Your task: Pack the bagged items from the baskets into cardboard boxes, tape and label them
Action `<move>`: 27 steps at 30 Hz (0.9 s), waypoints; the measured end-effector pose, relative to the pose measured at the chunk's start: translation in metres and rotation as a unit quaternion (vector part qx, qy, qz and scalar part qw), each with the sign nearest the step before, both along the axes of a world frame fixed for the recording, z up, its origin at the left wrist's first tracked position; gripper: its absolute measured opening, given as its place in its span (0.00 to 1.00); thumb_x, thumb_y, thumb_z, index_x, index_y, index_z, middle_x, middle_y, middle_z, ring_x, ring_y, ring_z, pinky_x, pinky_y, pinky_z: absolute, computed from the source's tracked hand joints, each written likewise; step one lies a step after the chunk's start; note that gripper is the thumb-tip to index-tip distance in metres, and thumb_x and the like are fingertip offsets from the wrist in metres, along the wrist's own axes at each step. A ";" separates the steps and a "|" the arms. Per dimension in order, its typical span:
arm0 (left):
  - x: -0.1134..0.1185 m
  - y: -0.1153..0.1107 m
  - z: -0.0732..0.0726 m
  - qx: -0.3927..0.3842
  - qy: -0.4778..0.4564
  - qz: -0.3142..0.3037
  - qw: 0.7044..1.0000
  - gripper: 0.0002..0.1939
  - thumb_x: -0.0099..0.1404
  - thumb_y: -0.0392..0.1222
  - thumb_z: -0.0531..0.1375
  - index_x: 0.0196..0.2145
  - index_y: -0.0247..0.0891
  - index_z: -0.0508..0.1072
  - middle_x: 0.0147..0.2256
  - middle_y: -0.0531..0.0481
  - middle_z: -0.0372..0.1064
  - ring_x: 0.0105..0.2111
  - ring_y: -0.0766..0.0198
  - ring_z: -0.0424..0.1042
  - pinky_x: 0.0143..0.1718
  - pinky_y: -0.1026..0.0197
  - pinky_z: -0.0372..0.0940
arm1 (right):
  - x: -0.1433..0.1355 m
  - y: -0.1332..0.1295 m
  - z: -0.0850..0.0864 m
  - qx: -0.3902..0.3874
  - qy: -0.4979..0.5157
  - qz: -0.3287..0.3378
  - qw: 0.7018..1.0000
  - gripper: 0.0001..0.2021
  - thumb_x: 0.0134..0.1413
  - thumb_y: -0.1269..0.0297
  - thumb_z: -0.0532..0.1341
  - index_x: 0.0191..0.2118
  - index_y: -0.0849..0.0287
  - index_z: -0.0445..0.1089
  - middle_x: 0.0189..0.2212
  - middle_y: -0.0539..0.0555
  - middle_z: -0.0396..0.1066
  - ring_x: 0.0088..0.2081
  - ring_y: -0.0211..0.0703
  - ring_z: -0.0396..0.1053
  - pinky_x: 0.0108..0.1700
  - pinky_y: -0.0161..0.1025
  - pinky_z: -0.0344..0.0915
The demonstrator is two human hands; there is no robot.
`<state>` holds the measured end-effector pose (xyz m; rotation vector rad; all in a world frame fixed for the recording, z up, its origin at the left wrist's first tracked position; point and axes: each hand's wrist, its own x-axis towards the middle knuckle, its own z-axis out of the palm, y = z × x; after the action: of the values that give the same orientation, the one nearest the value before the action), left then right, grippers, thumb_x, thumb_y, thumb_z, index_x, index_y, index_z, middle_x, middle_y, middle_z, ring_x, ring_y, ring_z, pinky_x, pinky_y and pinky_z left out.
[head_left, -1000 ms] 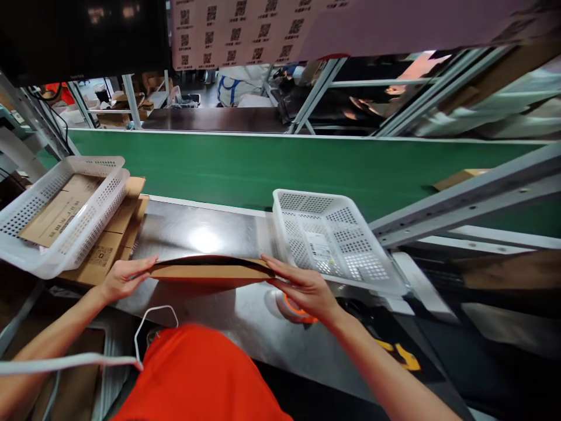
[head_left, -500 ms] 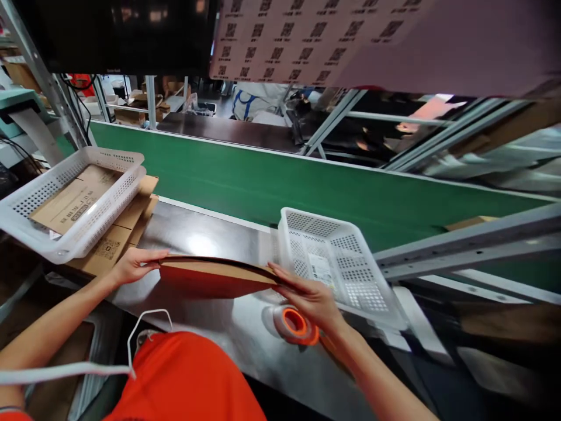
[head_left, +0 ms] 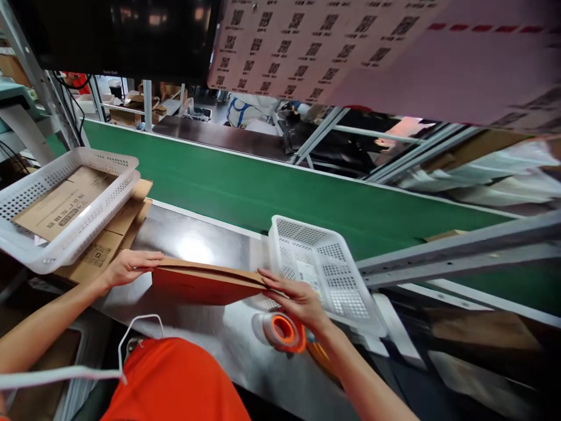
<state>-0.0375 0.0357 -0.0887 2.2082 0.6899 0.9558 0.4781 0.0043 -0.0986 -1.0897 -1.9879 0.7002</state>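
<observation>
A flat folded cardboard piece (head_left: 205, 284) is held up on edge over the metal table (head_left: 193, 234). My left hand (head_left: 131, 267) pinches its left end. At its right end my right hand (head_left: 298, 297) grips the board between thumb and fingers. Just below my right hand, a tape roll with an orange core (head_left: 281, 330) rests on the table. A white perforated basket (head_left: 326, 269) holding a label stands right of the board, beyond my right hand.
At the left, another white basket (head_left: 94, 219) with flat cardboard in it lies on folded cardboard (head_left: 103, 248). A green conveyor belt (head_left: 210, 181) runs behind the table. A metal beam (head_left: 456, 248) crosses at the right. A monitor (head_left: 123, 41) hangs above.
The view has shifted a little, so the baskets and tape roll appear further left. The gap along the board's top edge looks narrower. Both hands keep their hold.
</observation>
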 end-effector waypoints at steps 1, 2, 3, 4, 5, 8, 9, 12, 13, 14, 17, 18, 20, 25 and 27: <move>-0.001 0.000 0.001 0.005 0.008 -0.004 1.000 0.18 0.73 0.35 0.61 0.56 0.45 0.82 0.59 0.44 0.76 0.59 0.56 0.77 0.62 0.55 0.72 | 0.000 -0.002 0.000 0.001 0.002 0.004 1.000 0.12 0.64 0.60 0.68 0.51 0.49 0.83 0.55 0.57 0.78 0.53 0.56 0.80 0.56 0.49 0.79; -0.001 0.000 0.002 0.014 0.015 -0.008 1.000 0.18 0.73 0.34 0.61 0.57 0.45 0.82 0.60 0.44 0.76 0.59 0.56 0.77 0.63 0.55 0.72 | -0.001 -0.003 0.000 0.005 0.004 0.006 1.000 0.12 0.65 0.61 0.68 0.51 0.50 0.83 0.55 0.58 0.78 0.53 0.55 0.80 0.56 0.49 0.80; -0.001 0.000 0.004 0.024 0.020 -0.014 0.999 0.18 0.73 0.34 0.60 0.57 0.44 0.81 0.61 0.43 0.75 0.60 0.56 0.76 0.63 0.55 0.72 | -0.001 -0.006 0.000 0.010 0.002 0.006 1.000 0.12 0.65 0.62 0.67 0.52 0.50 0.83 0.56 0.58 0.78 0.53 0.55 0.80 0.56 0.48 0.80; -0.001 0.001 0.007 0.035 0.025 -0.023 0.999 0.19 0.73 0.33 0.60 0.57 0.43 0.81 0.62 0.42 0.74 0.61 0.55 0.76 0.63 0.55 0.71 | -0.002 -0.008 0.000 0.018 -0.003 0.002 1.000 0.12 0.65 0.63 0.67 0.52 0.50 0.82 0.56 0.58 0.77 0.53 0.54 0.80 0.56 0.48 0.80; 0.001 0.002 0.011 0.042 0.034 -0.035 0.998 0.18 0.73 0.32 0.60 0.56 0.42 0.82 0.63 0.41 0.73 0.61 0.55 0.75 0.63 0.55 0.72 | -0.004 -0.010 0.000 0.028 -0.009 -0.002 1.000 0.13 0.65 0.64 0.66 0.53 0.50 0.82 0.57 0.58 0.77 0.54 0.54 0.80 0.56 0.47 0.80; 0.005 0.006 0.022 0.051 0.076 -0.077 0.993 0.11 0.73 0.33 0.61 0.47 0.38 0.84 0.62 0.39 0.74 0.57 0.54 0.79 0.59 0.57 0.75 | -0.007 -0.015 -0.002 0.063 -0.029 -0.002 0.998 0.15 0.67 0.68 0.64 0.54 0.50 0.81 0.57 0.56 0.78 0.54 0.51 0.79 0.56 0.45 0.80; 0.006 0.008 0.024 0.057 0.088 -0.085 0.991 0.10 0.73 0.33 0.61 0.45 0.37 0.83 0.61 0.39 0.75 0.56 0.54 0.80 0.58 0.58 0.76 | -0.008 -0.016 -0.003 0.076 -0.036 -0.004 0.996 0.15 0.67 0.69 0.63 0.55 0.50 0.80 0.57 0.56 0.78 0.54 0.50 0.80 0.55 0.44 0.80; 0.007 0.012 0.024 0.102 0.072 -0.083 0.989 0.12 0.74 0.32 0.60 0.48 0.38 0.82 0.58 0.39 0.78 0.56 0.56 0.80 0.57 0.59 0.76 | -0.011 -0.016 -0.008 0.123 -0.053 -0.021 0.991 0.16 0.67 0.72 0.62 0.55 0.50 0.80 0.57 0.55 0.78 0.54 0.48 0.80 0.57 0.43 0.79; 0.007 0.012 0.022 0.123 0.053 -0.080 0.988 0.13 0.73 0.31 0.60 0.49 0.39 0.81 0.58 0.39 0.79 0.57 0.56 0.79 0.58 0.59 0.75 | -0.012 -0.016 -0.011 0.137 -0.054 -0.027 0.989 0.17 0.67 0.73 0.62 0.56 0.51 0.79 0.57 0.56 0.79 0.54 0.48 0.80 0.57 0.42 0.79; 0.008 0.012 0.021 0.142 0.037 -0.076 0.986 0.13 0.73 0.30 0.60 0.50 0.39 0.81 0.57 0.39 0.79 0.58 0.56 0.79 0.58 0.59 0.75 | -0.014 -0.017 -0.013 0.149 -0.053 -0.031 0.987 0.17 0.67 0.73 0.62 0.56 0.51 0.79 0.57 0.56 0.79 0.54 0.48 0.80 0.57 0.42 0.79; 0.017 0.008 0.019 0.189 0.055 -0.045 0.979 0.08 0.72 0.31 0.61 0.44 0.38 0.78 0.53 0.39 0.81 0.53 0.57 0.81 0.54 0.59 0.76 | -0.018 -0.019 -0.020 0.179 -0.045 -0.040 0.982 0.18 0.66 0.74 0.62 0.58 0.53 0.76 0.58 0.57 0.78 0.56 0.49 0.79 0.58 0.44 0.79; 0.023 0.007 0.020 0.200 0.086 -0.033 0.975 0.05 0.72 0.33 0.61 0.41 0.38 0.78 0.48 0.40 0.81 0.48 0.58 0.81 0.50 0.60 0.77 | -0.020 -0.019 -0.022 0.187 -0.045 -0.042 0.980 0.19 0.66 0.74 0.62 0.59 0.52 0.75 0.58 0.57 0.78 0.57 0.48 0.78 0.59 0.44 0.79; 0.038 0.007 0.023 0.215 0.165 -0.024 0.962 0.04 0.72 0.40 0.62 0.38 0.39 0.76 0.40 0.43 0.78 0.38 0.59 0.78 0.40 0.61 0.75 | -0.021 -0.021 -0.024 0.198 -0.047 -0.046 0.978 0.20 0.66 0.75 0.61 0.60 0.52 0.74 0.59 0.57 0.77 0.58 0.48 0.78 0.60 0.44 0.78; 0.064 0.010 0.025 0.220 0.322 -0.029 0.921 0.27 0.70 0.42 0.61 0.65 0.41 0.68 0.48 0.40 0.76 0.39 0.53 0.77 0.38 0.58 0.72 | -0.022 -0.019 -0.022 0.207 -0.062 -0.063 0.974 0.18 0.66 0.75 0.61 0.58 0.51 0.74 0.59 0.58 0.77 0.58 0.49 0.77 0.59 0.47 0.79; 0.065 0.009 0.024 0.198 0.324 -0.042 0.924 0.33 0.71 0.37 0.58 0.71 0.45 0.61 0.62 0.38 0.71 0.49 0.51 0.78 0.42 0.60 0.72 | -0.022 -0.017 -0.020 0.208 -0.076 -0.063 0.973 0.14 0.65 0.69 0.64 0.55 0.52 0.73 0.58 0.60 0.78 0.57 0.51 0.78 0.57 0.49 0.80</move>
<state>0.0271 0.0445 -0.0644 2.9305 0.7180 0.3108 0.4556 -0.0124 -0.1189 -1.0207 -2.0487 0.1230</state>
